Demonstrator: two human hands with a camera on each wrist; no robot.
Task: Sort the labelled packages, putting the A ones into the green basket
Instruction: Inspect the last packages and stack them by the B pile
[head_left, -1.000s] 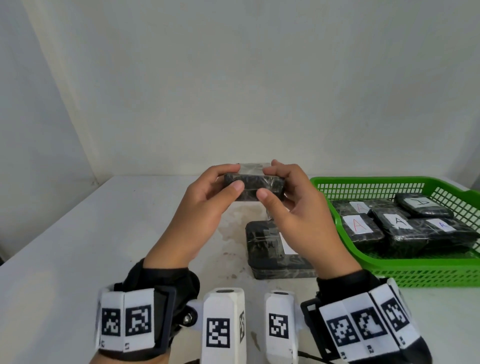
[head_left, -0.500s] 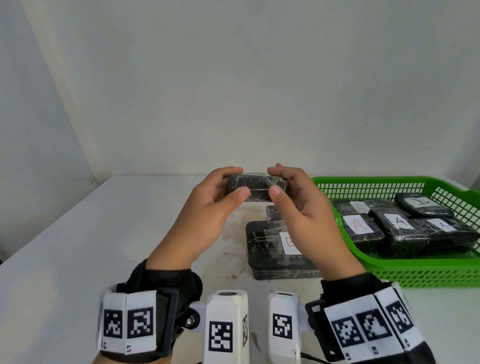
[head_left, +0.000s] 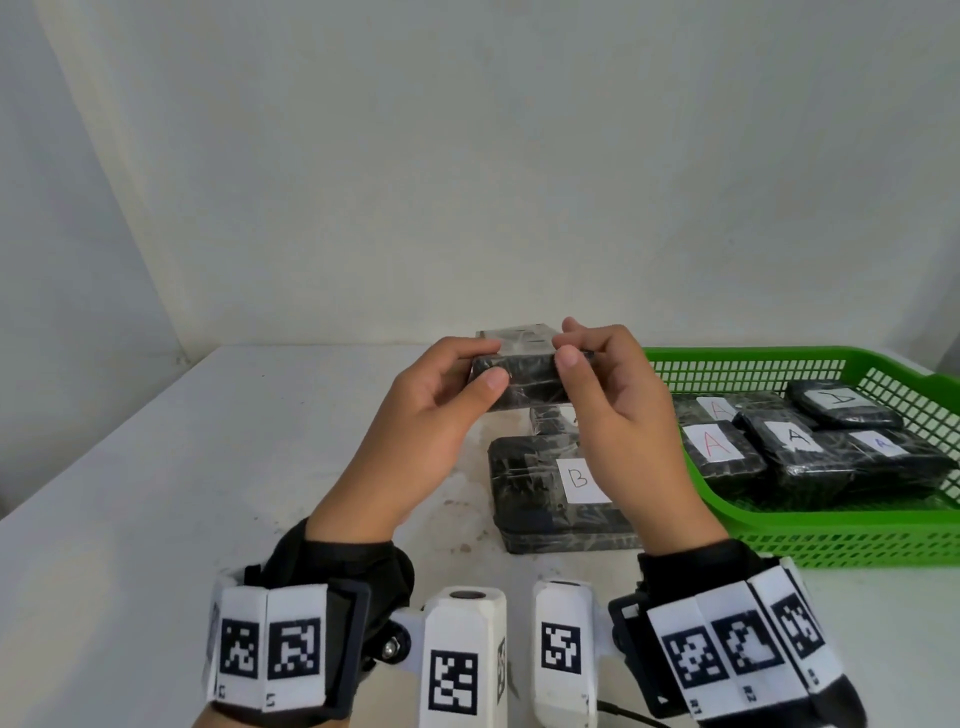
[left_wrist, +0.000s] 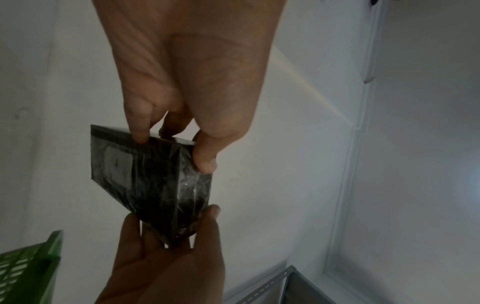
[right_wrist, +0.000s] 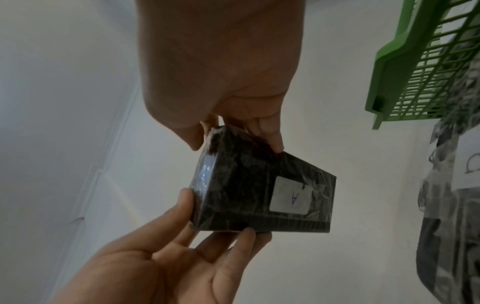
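Both hands hold one small black film-wrapped package (head_left: 519, 376) in the air above the table's middle. My left hand (head_left: 488, 364) pinches its left end, and my right hand (head_left: 569, 345) pinches its right end. In the right wrist view the package (right_wrist: 233, 195) shows a white label with a blue A (right_wrist: 291, 197). The left wrist view shows the same package (left_wrist: 155, 181) between thumb and fingers. The green basket (head_left: 831, 540) stands to the right and holds several black packages labelled A (head_left: 717, 447).
On the table under my hands lies a larger black package labelled B (head_left: 540, 493). A smaller package (head_left: 550, 423) lies behind it, partly hidden. The white table (head_left: 208, 467) meets a white wall at the back. The basket's corner (right_wrist: 415, 72) is close to my right hand.
The package has been turned between my fingers, so its top face now shows. My right hand has shifted, and the B label below it has come into view.
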